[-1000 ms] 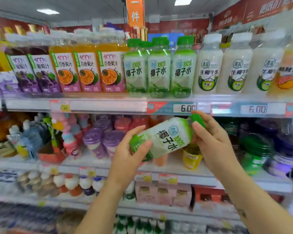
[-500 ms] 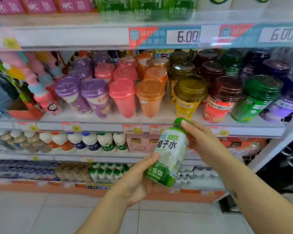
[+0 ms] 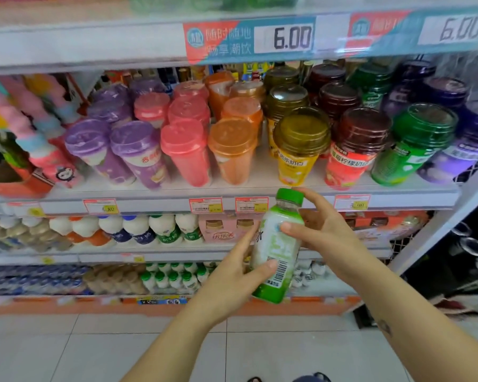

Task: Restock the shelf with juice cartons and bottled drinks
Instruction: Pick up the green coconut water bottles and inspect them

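Though near-upright (cap (image 3: pixel 289 196) up, leaning right), bottle (image 3: pixel 282 246) in left hand's (image 3: pixel 232 282) and right hand's (image 3: pixel 329 232) grip

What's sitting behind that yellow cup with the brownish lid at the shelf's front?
Behind the yellow cup stand at least two more brown-lidded cups in a row. Only their lids and upper parts show; the front cup covers their lower bodies.
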